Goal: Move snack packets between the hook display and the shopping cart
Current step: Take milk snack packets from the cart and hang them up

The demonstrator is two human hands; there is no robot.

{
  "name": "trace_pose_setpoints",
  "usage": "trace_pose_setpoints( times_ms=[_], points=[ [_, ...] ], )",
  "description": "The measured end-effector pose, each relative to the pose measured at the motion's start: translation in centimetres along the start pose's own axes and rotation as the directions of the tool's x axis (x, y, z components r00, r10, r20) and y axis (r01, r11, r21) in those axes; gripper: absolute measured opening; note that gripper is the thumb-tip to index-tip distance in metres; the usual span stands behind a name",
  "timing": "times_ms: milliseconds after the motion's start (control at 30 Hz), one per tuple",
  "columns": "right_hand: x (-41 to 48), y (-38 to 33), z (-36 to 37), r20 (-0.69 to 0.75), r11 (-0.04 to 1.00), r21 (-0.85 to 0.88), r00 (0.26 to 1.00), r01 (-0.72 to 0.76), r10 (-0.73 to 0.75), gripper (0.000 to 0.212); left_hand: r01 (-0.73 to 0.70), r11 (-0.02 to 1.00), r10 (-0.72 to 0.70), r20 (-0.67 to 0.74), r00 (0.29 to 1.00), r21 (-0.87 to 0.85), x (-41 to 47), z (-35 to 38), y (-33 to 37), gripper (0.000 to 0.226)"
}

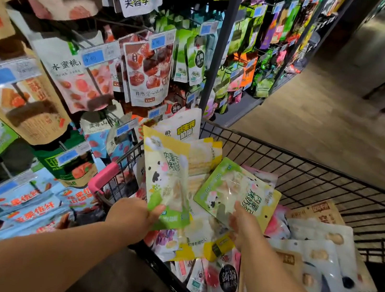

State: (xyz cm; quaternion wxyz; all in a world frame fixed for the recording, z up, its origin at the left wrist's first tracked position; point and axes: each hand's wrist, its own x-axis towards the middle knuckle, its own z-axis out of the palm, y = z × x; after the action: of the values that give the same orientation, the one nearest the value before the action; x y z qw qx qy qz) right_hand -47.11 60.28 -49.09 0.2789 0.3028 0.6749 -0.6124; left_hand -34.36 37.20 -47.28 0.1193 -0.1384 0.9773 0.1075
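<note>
Over the shopping cart's [309,164] left rim, low centre of the frame, the left hand [134,214] pinches the bottom edge of an upright cow-print packet [166,174]. Just right of it, the right hand [246,223] grips a second packet [234,190], tilted, above the heaped packets [320,257]. At the left, the hook display [73,64] crowds the cart's pink corner guard [103,177]. Bare floor [329,117] opens at the upper right.

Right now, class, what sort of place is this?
Likely a shop's snack aisle: packets hang on a hook display with blue price tags, beside a wire shopping cart.
</note>
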Motion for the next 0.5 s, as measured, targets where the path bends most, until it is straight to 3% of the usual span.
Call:
trace_pose_setpoints(
  times_ms=[133,300,433,500],
  points=[
    [1.8,2.4,0.0,0.039,0.96,0.169,0.974,-0.225,0.222,0.028,0.048,0.999,-0.048,0.015,0.999,0.007,0.0,-0.4,0.4,0.069],
    [3.8,3.3,1.1,0.074,0.874,0.373,0.949,-0.312,0.307,0.028,0.035,0.996,-0.039,-0.048,0.998,-0.08,0.3,-0.1,0.4,0.057],
    [4.5,3.0,2.1,0.046,0.831,0.458,0.942,-0.315,0.332,0.029,-0.001,0.996,-0.003,-0.044,0.999,-0.084,0.6,0.7,-0.2,0.064],
    [4.9,3.0,2.2,0.037,0.812,0.511,0.95,-0.284,0.309,0.033,-0.016,0.998,0.015,-0.011,1.0,-0.068,0.6,0.8,-0.4,0.078]
  ],
)
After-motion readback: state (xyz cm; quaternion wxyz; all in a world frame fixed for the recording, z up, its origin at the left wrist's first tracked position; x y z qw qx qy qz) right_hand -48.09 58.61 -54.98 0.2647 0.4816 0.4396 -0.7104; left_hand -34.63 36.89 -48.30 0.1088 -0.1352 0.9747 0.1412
